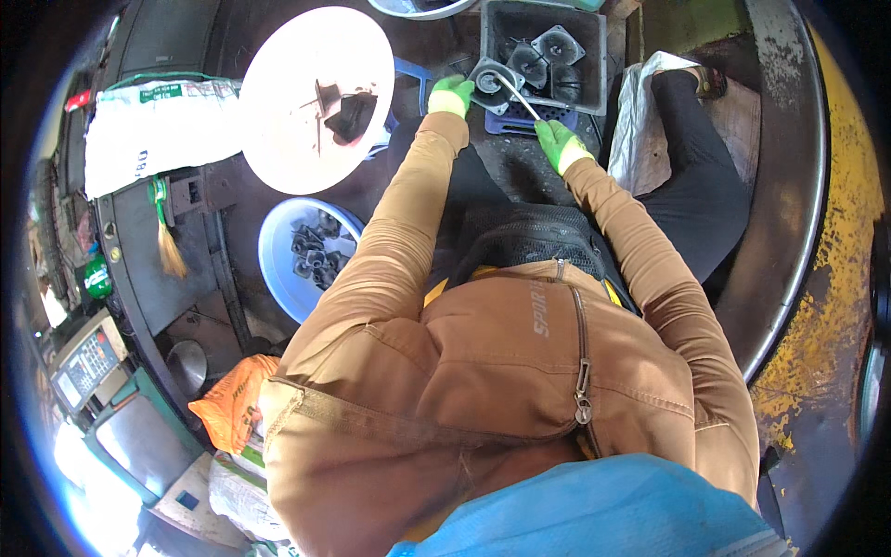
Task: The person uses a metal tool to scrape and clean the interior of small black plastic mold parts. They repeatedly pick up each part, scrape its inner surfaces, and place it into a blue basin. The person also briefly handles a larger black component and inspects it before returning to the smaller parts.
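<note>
My left hand (450,96), in a pale green glove, grips the edge of a black rubber part (484,97) with a square flange and a round middle. From my right hand (560,144), gloved alike, a slim, light-coloured tool (520,98) slants up to the left. Its tip meets the middle of the part; whether it is a knife blade or a rod I cannot tell. The part sits at the near left corner of a dark grey crate (601,58). Inside the crate lie several similar black parts (558,46).
Under the crate's near side shows a purple-blue perforated plastic support (520,122). Left stands a round white tabletop (278,84) with dark pieces (351,116) on it. Below it, a light blue tub (276,251) holds several black parts. A curved metal edge (806,251) runs along the right.
</note>
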Action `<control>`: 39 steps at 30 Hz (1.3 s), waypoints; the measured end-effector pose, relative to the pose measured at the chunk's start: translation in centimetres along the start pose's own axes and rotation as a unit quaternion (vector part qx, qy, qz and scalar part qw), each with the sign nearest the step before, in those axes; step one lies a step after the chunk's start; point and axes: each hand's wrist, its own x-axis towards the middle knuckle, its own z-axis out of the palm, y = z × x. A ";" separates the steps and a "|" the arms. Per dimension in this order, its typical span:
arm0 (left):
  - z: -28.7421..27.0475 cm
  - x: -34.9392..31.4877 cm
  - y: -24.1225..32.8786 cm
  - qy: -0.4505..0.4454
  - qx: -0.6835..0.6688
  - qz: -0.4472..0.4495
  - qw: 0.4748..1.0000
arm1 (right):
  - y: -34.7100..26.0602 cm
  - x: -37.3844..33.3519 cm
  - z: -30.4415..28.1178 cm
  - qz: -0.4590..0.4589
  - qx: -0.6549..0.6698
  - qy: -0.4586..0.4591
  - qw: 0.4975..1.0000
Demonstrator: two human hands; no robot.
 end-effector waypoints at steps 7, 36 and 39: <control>3.0 -1.5 1.1 0.139 0.322 0.357 0.866 | -1.6 0.0 0.3 0.028 -0.035 0.045 0.998; 4.9 0.1 2.2 0.061 0.265 0.279 0.921 | -2.6 -1.6 -0.9 -0.083 -0.123 0.096 0.984; 4.5 -0.9 2.9 0.034 0.219 0.226 0.948 | -2.9 -1.7 -0.9 -0.125 -0.050 0.140 0.981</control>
